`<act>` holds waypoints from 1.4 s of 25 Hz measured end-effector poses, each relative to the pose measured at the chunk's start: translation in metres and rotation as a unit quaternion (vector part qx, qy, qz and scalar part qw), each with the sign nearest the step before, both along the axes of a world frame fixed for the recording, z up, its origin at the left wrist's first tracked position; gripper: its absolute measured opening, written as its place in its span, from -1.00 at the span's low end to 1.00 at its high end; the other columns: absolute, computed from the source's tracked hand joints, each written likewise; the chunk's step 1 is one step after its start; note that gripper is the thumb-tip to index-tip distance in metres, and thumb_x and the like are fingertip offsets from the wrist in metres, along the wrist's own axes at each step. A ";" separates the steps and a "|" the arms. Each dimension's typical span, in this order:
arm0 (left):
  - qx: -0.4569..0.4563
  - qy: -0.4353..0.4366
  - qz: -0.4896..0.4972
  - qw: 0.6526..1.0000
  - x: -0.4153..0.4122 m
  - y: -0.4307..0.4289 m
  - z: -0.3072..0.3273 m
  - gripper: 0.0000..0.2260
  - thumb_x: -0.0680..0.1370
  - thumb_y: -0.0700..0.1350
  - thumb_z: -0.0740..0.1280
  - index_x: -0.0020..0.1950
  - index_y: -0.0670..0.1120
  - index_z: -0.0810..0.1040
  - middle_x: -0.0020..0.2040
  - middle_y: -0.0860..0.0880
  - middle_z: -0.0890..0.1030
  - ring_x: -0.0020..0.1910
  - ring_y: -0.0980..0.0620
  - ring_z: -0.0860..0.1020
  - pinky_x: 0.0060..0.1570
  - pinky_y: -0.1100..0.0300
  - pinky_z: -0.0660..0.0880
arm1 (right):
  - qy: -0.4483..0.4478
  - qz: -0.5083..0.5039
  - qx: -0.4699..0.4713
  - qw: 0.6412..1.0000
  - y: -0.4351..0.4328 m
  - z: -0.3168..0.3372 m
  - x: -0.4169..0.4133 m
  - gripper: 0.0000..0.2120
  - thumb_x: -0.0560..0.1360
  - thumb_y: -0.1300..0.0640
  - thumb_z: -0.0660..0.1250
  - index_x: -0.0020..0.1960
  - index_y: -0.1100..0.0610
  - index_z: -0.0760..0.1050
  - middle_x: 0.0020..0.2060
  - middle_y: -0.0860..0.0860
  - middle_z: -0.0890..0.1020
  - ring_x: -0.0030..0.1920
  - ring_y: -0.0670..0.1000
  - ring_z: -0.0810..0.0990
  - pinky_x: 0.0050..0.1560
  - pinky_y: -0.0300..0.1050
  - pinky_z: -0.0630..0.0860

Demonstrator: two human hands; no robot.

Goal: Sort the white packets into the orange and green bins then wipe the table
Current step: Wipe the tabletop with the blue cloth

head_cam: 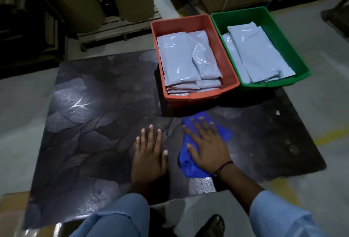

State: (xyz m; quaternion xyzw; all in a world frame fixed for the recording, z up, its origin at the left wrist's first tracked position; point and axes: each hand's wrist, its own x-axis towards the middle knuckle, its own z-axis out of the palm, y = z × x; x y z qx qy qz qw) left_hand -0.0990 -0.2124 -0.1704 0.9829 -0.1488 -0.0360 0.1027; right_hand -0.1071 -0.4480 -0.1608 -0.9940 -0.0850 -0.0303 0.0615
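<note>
We judge the sorting finished and the wiping under way: no white packets lie loose on the dark worktop (105,127), and all that we can see are stacked inside the two bins at its far right corner. The orange bin (192,96) holds two side-by-side piles of white packets (181,60), and the green bin (264,17), touching it on the right, holds a flatter layer of packets (255,51). Keeping the bins together at the far edge leaves most of the surface bare for the cloth. Our right hand (207,142) lies palm down on a blue cloth (190,166), its fingers (198,125) spread wide and flat, not pinching anything; that broad press likely keeps the crumpled cloth from bunching and puts weight across more of it. The cloth sits just in front of the orange bin, near the middle of the worktop. Our left hand (149,151) rests flat on the bare surface just beside the cloth, fingers (151,132) lightly spread and holding nothing, probably bracing us as we lean forward. The wide left part of the worktop seems the ground left to cover, and the bins may need shifting to reach beneath them.
</note>
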 end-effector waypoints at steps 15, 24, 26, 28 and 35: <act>-0.002 -0.012 0.000 1.000 -0.001 0.002 0.000 -0.39 0.61 0.11 0.09 0.63 -0.08 0.15 0.65 -0.15 0.04 0.63 -0.19 -0.03 0.56 -0.19 0.03 | 0.004 -0.228 0.018 0.973 -0.038 0.003 0.007 -0.41 0.53 -0.13 0.15 0.54 -0.04 0.28 0.57 0.09 0.22 0.58 0.23 0.09 0.52 0.29 0.05; -0.001 -0.007 0.008 1.000 -0.003 -0.002 0.004 -0.37 0.59 0.12 0.09 0.63 -0.09 0.15 0.65 -0.16 0.03 0.63 -0.19 -0.01 0.56 -0.17 0.04 | 0.027 -0.008 -0.005 1.000 -0.017 0.005 -0.044 -0.42 0.59 -0.21 0.10 0.58 -0.13 0.16 0.60 -0.02 0.12 0.61 0.10 -0.04 0.52 0.26 0.07; 0.006 -0.011 0.008 1.000 -0.001 -0.002 0.004 -0.37 0.59 0.12 0.10 0.63 -0.09 0.15 0.65 -0.17 0.04 0.63 -0.20 0.00 0.56 -0.17 0.04 | 0.021 -0.151 0.008 0.988 -0.009 0.001 -0.017 -0.41 0.56 -0.20 0.12 0.56 -0.11 0.22 0.59 0.01 0.17 0.60 0.15 0.01 0.51 0.29 0.06; 0.008 -0.010 0.007 1.000 0.000 -0.001 0.001 -0.37 0.59 0.12 0.10 0.63 -0.10 0.16 0.64 -0.18 0.06 0.62 -0.21 0.02 0.55 -0.19 0.06 | 0.028 -0.213 0.035 0.976 0.025 0.005 0.005 -0.38 0.54 -0.22 0.14 0.55 -0.07 0.25 0.58 0.06 0.21 0.59 0.21 0.04 0.53 0.30 0.00; -0.002 -0.019 0.000 1.000 -0.001 0.000 0.000 -0.38 0.60 0.10 0.11 0.62 -0.12 0.18 0.64 -0.19 0.07 0.62 -0.23 0.03 0.54 -0.21 0.10 | 0.027 -0.018 0.031 0.999 0.027 0.010 -0.063 -0.33 0.55 -0.34 0.13 0.59 -0.13 0.13 0.61 -0.03 0.10 0.61 0.09 -0.06 0.53 0.25 0.03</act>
